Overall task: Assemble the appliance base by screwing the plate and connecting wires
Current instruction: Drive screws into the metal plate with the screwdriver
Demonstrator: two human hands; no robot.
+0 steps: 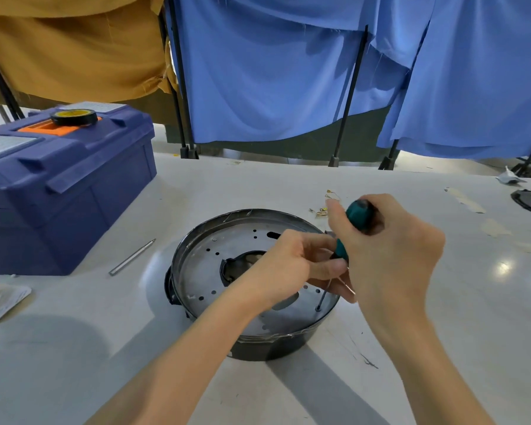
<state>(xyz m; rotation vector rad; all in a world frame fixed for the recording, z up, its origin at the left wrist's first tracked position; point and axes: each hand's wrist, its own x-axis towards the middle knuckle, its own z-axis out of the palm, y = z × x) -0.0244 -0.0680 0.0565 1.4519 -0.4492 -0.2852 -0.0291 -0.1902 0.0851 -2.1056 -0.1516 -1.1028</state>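
Round black base [258, 345] sits mid desk [442, 332], metal plate [196, 271] inside. Right hand [390, 250] grip wrapped tight round green screwdriver [357, 214], tip down in hole near plate edge. Left hand [285, 265] grip pinches shaft. Blue toolbox [65, 191] far left.

One screwdriver [357, 222], one plate [215, 268], two hands.
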